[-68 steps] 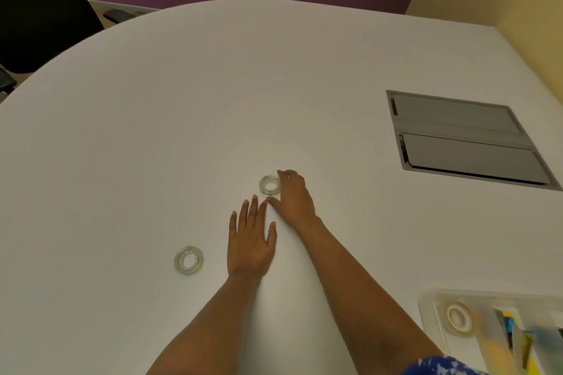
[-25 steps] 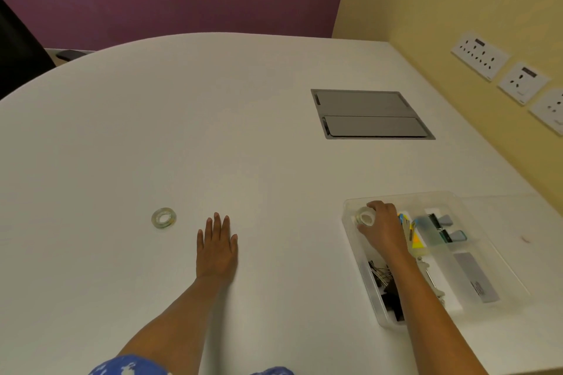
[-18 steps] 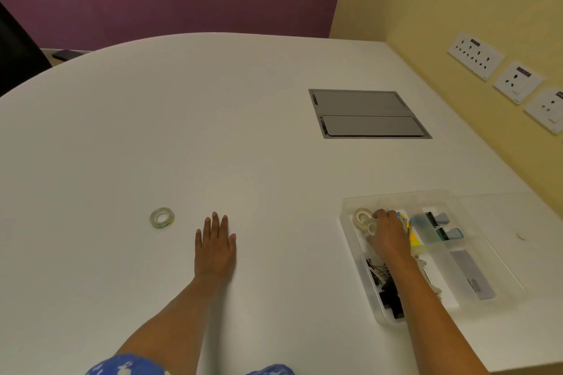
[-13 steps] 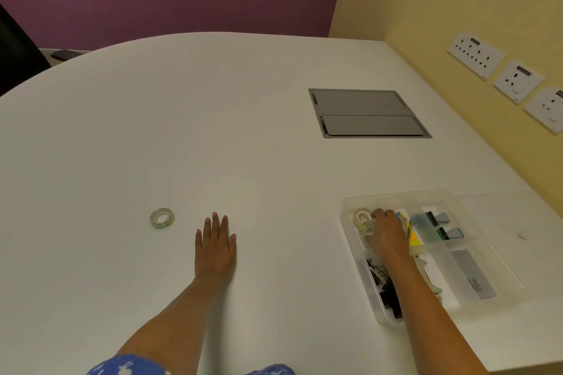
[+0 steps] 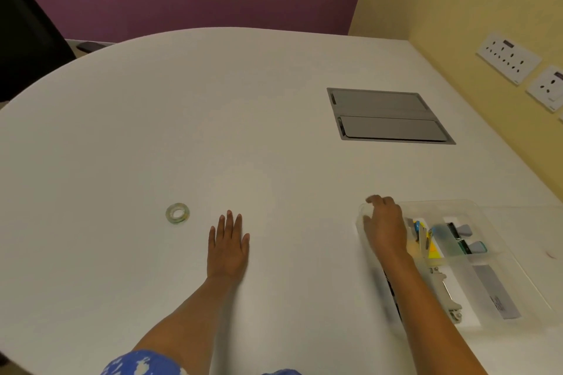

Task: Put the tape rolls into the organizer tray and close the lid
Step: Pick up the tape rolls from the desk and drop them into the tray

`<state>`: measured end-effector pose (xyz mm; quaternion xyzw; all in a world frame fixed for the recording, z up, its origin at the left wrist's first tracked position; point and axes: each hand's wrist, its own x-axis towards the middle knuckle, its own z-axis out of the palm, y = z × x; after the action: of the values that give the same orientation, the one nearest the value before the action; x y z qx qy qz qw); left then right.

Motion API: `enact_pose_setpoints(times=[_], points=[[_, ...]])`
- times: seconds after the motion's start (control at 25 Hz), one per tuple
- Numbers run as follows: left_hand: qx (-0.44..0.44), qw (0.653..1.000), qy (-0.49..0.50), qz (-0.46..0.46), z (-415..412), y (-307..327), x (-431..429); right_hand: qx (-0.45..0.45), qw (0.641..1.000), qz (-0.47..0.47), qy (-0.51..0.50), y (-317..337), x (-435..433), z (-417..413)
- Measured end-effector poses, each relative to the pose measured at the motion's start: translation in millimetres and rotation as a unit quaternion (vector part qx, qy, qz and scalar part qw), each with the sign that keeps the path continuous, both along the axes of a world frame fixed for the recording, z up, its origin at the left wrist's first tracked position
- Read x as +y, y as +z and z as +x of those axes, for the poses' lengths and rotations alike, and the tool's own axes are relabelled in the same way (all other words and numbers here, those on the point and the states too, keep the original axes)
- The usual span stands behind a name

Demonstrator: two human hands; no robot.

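One clear tape roll (image 5: 177,214) lies flat on the white table, a short way left of my left hand (image 5: 228,248). That hand rests palm down with its fingers apart and holds nothing. My right hand (image 5: 384,226) hovers palm down over the far-left corner of the clear organizer tray (image 5: 457,203), fingertips reaching past the rim. No roll shows in its fingers. The hand hides the corner compartment beneath it. The tray's clear lid (image 5: 530,228) lies open flat on the table to the right of the tray.
The tray holds binder clips (image 5: 466,237), coloured notes (image 5: 432,248), a stapler-like tool (image 5: 446,292) and a label strip. A grey cable hatch (image 5: 387,116) is set in the table beyond. Wall sockets (image 5: 508,58) sit on the yellow wall at right. A dark chair (image 5: 27,36) stands far left.
My right hand carried a tape roll from the table centre into the tray's far-left compartment, let it go, and now shifts left over the rim. My left hand stayed flat.
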<state>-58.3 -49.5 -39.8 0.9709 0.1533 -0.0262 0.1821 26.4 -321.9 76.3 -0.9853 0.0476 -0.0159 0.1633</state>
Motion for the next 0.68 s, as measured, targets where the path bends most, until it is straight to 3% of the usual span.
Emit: enact_pose_setpoints(times=[0.28,0.68], points=[[-0.029,1.000,0.001,-0.003,0,-8,4,-0.002,0.983,0.087,0.162,3,110,19],[-0.062,0.997,-0.025,0.045,15,-4,15,0.107,0.923,0.053,0.365,-32,268,22]])
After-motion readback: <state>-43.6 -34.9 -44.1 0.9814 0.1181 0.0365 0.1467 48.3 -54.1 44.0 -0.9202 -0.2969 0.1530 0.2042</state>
